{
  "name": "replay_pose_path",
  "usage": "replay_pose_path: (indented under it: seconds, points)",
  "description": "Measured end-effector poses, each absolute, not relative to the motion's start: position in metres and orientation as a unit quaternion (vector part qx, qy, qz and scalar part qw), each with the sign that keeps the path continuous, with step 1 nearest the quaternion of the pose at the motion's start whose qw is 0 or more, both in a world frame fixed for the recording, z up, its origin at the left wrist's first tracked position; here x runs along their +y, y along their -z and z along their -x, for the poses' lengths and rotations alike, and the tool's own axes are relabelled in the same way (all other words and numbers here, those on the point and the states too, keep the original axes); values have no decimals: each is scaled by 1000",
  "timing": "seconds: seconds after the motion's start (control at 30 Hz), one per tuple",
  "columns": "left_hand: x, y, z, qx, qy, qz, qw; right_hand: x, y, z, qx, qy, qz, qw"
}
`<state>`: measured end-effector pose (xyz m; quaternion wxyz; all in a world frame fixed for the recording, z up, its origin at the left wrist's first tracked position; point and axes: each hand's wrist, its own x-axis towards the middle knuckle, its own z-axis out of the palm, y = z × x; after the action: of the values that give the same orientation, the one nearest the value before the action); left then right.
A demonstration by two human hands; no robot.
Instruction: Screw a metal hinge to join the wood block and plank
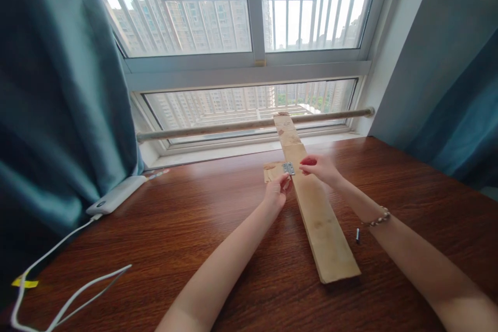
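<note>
A long wooden board (322,223) lies on the table, its far end reaching toward the window. At its left side sits a smaller wood piece (272,172), and a metal hinge (288,168) spans the two. My left hand (278,192) is closed at the hinge's near edge, with thumb and fingertips pressed against the hinge and the small piece. Just right of the hinge, above the board, my right hand (316,168) is closed in a pinch; whatever is between its fingertips is too small to make out.
A short dark metal bit (357,236) lies right of the board. On the left are a white power strip (116,197), a white cable (58,241) and a yellow tag (25,282). A pipe (210,128) runs before the window; a blue curtain (58,88) hangs at left.
</note>
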<state>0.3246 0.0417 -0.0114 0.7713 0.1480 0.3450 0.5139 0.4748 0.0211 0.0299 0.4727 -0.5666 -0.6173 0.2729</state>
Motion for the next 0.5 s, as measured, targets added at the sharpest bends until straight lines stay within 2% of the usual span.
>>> replay_pose_path:
  seconds: [0.2, 0.5]
  points:
    - [43, 13, -324, 344, -518, -154, 768, 31, -20, -463, -683, -127, 577, 428]
    - [43, 13, -324, 338, -515, -161, 771, 23, -15, -462, -720, -43, 582, 376]
